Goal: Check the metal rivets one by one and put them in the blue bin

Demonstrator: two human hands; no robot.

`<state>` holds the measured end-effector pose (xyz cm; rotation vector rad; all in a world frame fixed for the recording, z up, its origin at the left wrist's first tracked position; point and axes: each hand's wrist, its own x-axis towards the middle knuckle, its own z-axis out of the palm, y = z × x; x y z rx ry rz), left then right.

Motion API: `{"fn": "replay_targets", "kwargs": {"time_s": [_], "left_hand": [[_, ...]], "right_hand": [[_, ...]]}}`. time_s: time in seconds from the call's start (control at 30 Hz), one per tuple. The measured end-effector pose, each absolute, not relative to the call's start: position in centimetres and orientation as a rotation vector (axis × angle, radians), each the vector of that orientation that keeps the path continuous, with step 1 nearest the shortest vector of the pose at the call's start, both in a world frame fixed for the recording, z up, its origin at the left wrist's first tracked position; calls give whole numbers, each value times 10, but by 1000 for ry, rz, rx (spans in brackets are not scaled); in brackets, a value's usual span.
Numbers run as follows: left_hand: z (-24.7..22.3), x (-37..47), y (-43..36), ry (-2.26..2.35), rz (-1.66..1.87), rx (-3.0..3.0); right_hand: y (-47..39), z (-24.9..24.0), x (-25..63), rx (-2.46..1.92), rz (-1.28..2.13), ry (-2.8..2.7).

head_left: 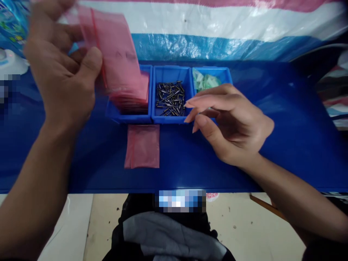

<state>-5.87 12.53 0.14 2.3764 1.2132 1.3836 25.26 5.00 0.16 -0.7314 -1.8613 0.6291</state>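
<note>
My left hand (91, 59) pinches a pink bag (116, 54) over the left bin (129, 117); my right hand (231, 123), fingertips slightly apart, hovers before the right bin (227, 74).

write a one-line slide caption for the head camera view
Left hand lifts a pink zip bag beside blue bins; right hand hovers near metal pins.

Bare left hand (65, 69) lifts a translucent pink plastic zip bag (115, 50) above a blue plastic bin of stacked pink bags (130, 116); bare right hand (231, 123), fingers curled, hovers near a blue bin of dark metal rivets (170, 98).
</note>
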Motion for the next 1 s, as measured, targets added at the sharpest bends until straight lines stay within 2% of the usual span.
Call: {"fn": "replay_targets", "kwargs": {"time_s": [0.1,0.2,0.33,0.5,0.7,0.9,1.0], "left_hand": [[-4,-63,134,1393,1289,2383],[-3,-66,134,1405,1126,2656],[7,-69,128,1156,882,2747],[13,-73,124,1235,816,2669],[14,-76,121,1261,763,2657],[13,-66,118,1169,762,2628],[12,-65,120,1207,703,2647]], "right_hand": [[54,0,252,-638,430,-1948],[57,-2,252,-532,265,-2110],[55,-8,249,-402,262,-2338],[40,-30,231,-234,285,-2759],[33,-28,230,-189,-93,-2637],[45,-28,240,-243,107,-2730],[47,-31,239,-254,89,-2721]]}}
